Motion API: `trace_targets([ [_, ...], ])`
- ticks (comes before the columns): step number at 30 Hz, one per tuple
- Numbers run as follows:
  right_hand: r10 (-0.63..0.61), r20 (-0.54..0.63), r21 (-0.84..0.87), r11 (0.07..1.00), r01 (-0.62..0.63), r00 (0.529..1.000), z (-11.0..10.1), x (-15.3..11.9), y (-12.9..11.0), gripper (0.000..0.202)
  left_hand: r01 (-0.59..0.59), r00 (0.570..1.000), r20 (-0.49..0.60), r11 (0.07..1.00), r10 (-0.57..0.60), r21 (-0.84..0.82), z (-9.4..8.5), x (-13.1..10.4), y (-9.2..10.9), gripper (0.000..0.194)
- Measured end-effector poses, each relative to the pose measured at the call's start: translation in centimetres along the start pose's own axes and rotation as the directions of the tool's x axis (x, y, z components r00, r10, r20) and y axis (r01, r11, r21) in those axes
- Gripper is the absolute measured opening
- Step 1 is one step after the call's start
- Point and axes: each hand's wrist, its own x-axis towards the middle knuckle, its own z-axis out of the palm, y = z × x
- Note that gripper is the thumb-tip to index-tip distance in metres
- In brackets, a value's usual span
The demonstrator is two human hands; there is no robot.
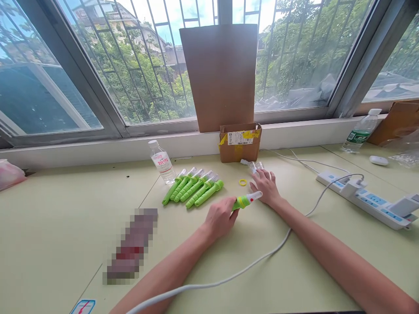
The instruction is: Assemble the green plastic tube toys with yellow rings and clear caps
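Note:
In the head view, my left hand (222, 216) is closed round a green ribbed stick (241, 202) with a yellow band, a red dot and a clear tip pointing right. Fingers apart, my right hand (267, 187) reaches toward clear plastic pieces (256, 166) by the box; its fingertips are at their near edge, and I cannot tell whether they touch. A small yellow ring (242, 182) lies on the table just left of that hand. Several similar green sticks (193, 186) lie side by side further left, most with clear tips.
A cardboard box (240, 146) and a water bottle (162, 162) stand near the window. To the right lie a power strip (366, 199) and another bottle (360, 131). A white cable (248, 266) crosses over my left forearm. A blurred dark object (132, 244) lies left.

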Motion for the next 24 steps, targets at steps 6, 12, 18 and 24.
trace_targets([
  [6,0.084,0.170,-0.071,0.995,-0.073,0.982,1.2,2.5,-0.2,0.043,0.001,1.000,0.000,1.000,-0.001,-0.005,0.1,0.0,0.1,0.021],
  [12,0.034,0.125,-0.112,0.993,-0.020,0.992,0.0,2.5,-1.0,0.030,0.005,1.000,0.002,1.000,-0.005,-0.004,0.1,0.0,0.2,0.021],
  [18,0.050,0.150,-0.096,0.995,-0.036,0.987,-0.7,2.2,-1.7,0.028,0.008,1.000,0.023,1.000,-0.007,-0.015,0.0,0.0,0.2,0.022],
  [24,0.045,0.033,-0.023,0.999,-0.044,0.998,-1.3,2.0,-1.6,0.031,0.014,1.000,0.012,1.000,-0.014,-0.018,0.4,-0.1,0.1,0.023],
])
